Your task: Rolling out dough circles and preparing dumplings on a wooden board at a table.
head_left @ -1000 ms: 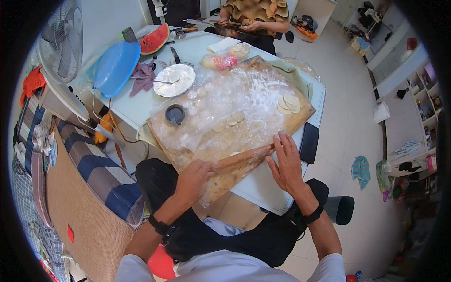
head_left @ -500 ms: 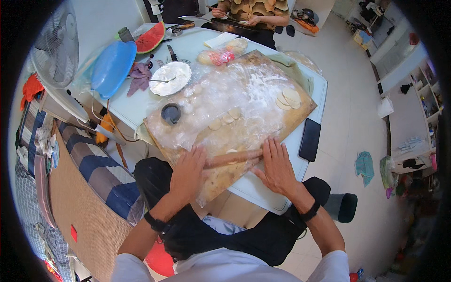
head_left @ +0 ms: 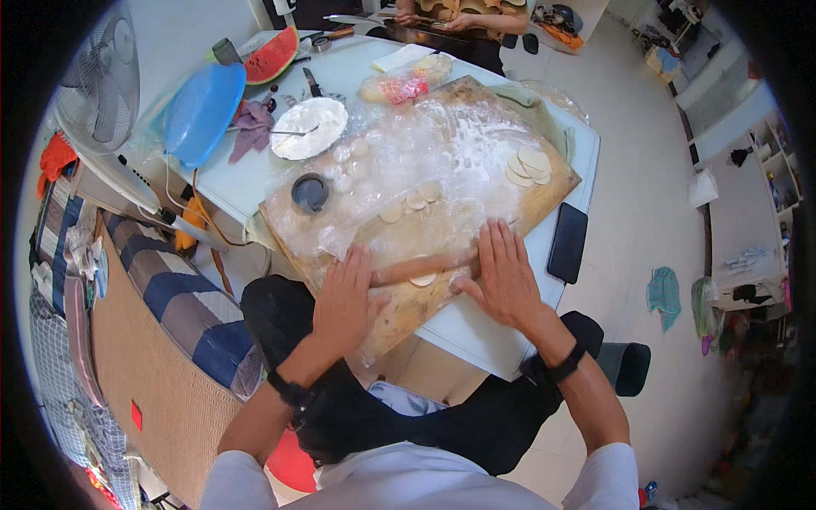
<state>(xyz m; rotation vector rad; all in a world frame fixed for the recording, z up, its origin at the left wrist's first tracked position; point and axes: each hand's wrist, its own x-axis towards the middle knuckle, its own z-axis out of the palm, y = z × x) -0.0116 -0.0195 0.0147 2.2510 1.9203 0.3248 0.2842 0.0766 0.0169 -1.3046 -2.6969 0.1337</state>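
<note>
A wooden rolling pin point(head_left: 425, 267) lies crosswise near the close edge of a floured wooden board point(head_left: 399, 321). My left hand point(head_left: 344, 297) rests flat over its left end, fingers stretched out. At its right end my right hand point(head_left: 507, 276) lies with fingers extended and thumb apart. A small round of dough point(head_left: 422, 280) shows at the near side of the pin, partly under it. Beyond the pin sits a short row of dough pieces point(head_left: 415, 202). Thin dough wrappers point(head_left: 529, 165) overlap at the board's right. Clear plastic film point(head_left: 357, 183) covers much of the board's left.
A dark cup point(head_left: 310, 194) stands on the board's left. Behind it are a flour bowl point(head_left: 311, 127) with a utensil, a blue basin point(head_left: 204, 115), a watermelon piece point(head_left: 272, 58) and a knife point(head_left: 313, 83). A phone point(head_left: 568, 244) lies right of the board. Across the table sits another person point(head_left: 476, 21).
Both hands and the rolling pin have moved slightly away from me. The dough round, earlier showing beyond the pin, now shows on its near side. The other person's hands have shifted.
</note>
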